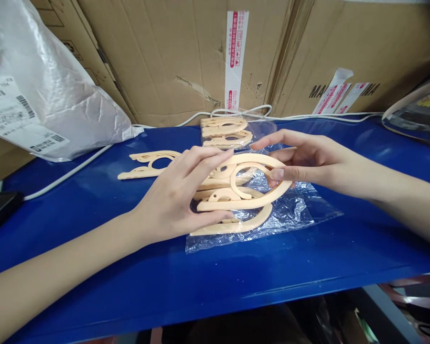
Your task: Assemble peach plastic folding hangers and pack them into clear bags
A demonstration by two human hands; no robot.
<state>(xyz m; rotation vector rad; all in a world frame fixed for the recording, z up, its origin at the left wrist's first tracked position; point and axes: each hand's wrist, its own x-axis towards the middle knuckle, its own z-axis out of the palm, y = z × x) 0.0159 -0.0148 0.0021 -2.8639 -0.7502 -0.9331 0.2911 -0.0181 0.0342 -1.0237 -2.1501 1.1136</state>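
Observation:
A beige plastic folding hanger is between my two hands, above the table. My right hand pinches its rounded right end between thumb and fingers. My left hand spans its left end, fingers over the upper edge and thumb along the lower one; the fingers hide part of it. Beneath lies a clear plastic bag with more beige hangers in or on it; I cannot tell which. Another folding hanger lies on the table, partly behind my left hand. Farther back is a bagged stack of folded hangers.
The blue table has its front edge below my hands. Cardboard boxes wall off the back, with a white cable along them. A silvery parcel bag stands at left, near a black device. A clear container is at far right.

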